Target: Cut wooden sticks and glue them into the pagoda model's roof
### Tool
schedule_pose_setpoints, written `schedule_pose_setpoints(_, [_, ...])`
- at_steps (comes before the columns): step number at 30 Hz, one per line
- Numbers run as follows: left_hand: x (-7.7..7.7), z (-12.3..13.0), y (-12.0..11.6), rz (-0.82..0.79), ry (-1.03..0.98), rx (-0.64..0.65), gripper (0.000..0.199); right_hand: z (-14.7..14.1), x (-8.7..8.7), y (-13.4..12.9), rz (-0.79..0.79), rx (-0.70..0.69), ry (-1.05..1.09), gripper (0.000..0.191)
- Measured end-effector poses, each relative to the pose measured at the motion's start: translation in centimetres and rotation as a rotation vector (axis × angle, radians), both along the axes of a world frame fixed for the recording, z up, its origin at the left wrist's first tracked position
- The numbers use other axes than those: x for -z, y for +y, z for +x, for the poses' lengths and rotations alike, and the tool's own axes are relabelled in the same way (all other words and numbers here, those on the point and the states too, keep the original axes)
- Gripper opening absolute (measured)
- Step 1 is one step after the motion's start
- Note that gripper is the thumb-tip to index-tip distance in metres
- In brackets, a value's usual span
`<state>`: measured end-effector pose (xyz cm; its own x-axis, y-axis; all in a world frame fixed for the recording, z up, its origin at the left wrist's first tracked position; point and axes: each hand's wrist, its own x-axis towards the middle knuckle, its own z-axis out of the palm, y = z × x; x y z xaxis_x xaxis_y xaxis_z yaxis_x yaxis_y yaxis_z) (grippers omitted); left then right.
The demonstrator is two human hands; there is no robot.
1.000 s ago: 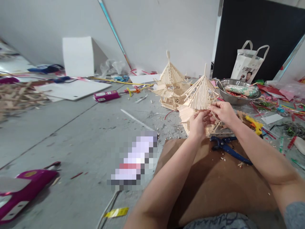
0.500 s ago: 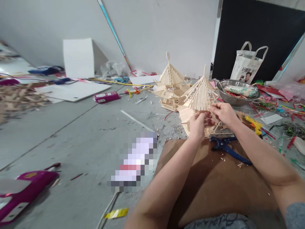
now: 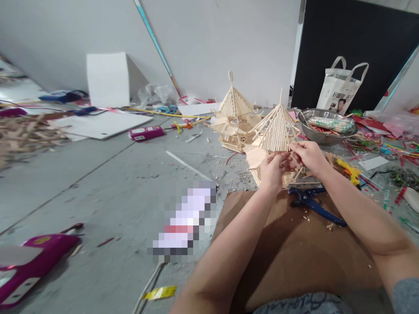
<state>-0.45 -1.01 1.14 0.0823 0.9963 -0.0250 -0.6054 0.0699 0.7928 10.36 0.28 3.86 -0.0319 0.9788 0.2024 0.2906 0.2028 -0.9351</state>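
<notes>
In front of me stands a model pavilion (image 3: 273,133) built of thin wooden sticks, with a pointed roof and a spike on top. My left hand (image 3: 274,169) is at the roof's lower edge, palm inward, with its fingers curled together. Close beside it, my right hand (image 3: 309,156) pinches thumb to fingertips at the right corner of the eave. Whatever lies between the fingers of either hand is too small or hidden to name. Behind to the left is a second stick pavilion (image 3: 233,117), with tiered roofs and a looped tip.
Blue cutting pliers (image 3: 316,207) lie on a brown board (image 3: 304,248) below my hands. A yellow glue gun (image 3: 350,171) and a metal bowl (image 3: 327,136) of packed sticks are to the right. Magenta power strips (image 3: 147,133) and a blurred-out device (image 3: 186,218) lie on the left floor.
My right hand has shifted very slightly to the right along the eave. My left hand and the pavilion look almost the same.
</notes>
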Motion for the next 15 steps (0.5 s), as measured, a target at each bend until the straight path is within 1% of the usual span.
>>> schedule_pose_setpoints(6, [0.03,0.0,0.04,-0.002,-0.001,0.0,0.017,0.05,0.03,-0.03,-0.012,0.03,-0.036,0.035])
schedule_pose_setpoints(15, [-0.17,-0.06,-0.11,0.001,-0.01,0.004,0.017,0.24,0.21,-0.05,0.089,0.083,-0.196,0.036])
